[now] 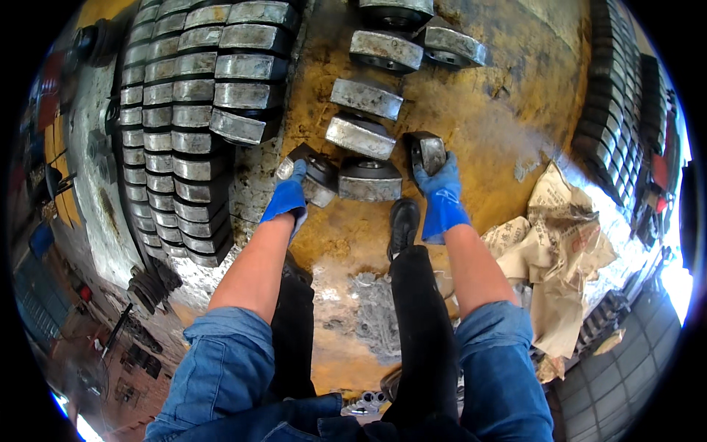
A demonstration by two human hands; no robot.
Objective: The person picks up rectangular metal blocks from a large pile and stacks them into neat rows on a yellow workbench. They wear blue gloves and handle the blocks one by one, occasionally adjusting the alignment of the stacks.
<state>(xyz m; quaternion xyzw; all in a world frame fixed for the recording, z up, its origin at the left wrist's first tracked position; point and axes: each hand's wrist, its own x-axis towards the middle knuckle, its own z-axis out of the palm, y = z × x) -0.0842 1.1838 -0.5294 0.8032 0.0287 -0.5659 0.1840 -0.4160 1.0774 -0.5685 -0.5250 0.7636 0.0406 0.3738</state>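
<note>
Both my hands wear blue gloves. My left hand (pixel 292 190) is closed on the near left side of a dark steel block (pixel 321 169) with a bright worn edge, its thumb on top. The block is tilted beside another steel block (pixel 370 179) on the yellow floor. My right hand (pixel 440 183) grips the near end of a smaller-looking steel block (pixel 427 151), which stands turned on its side with a recess showing. The fingers under both blocks are partly hidden. Beyond them lie more loose blocks, the closest a shiny one (pixel 361 135).
Tall stacked rows of similar blocks (pixel 193 132) rise at left, and another stack (pixel 610 96) stands at far right. Crumpled brown paper (pixel 552 236) lies right of my right forearm. My black shoe (pixel 403 225) is between the hands, close to the middle block.
</note>
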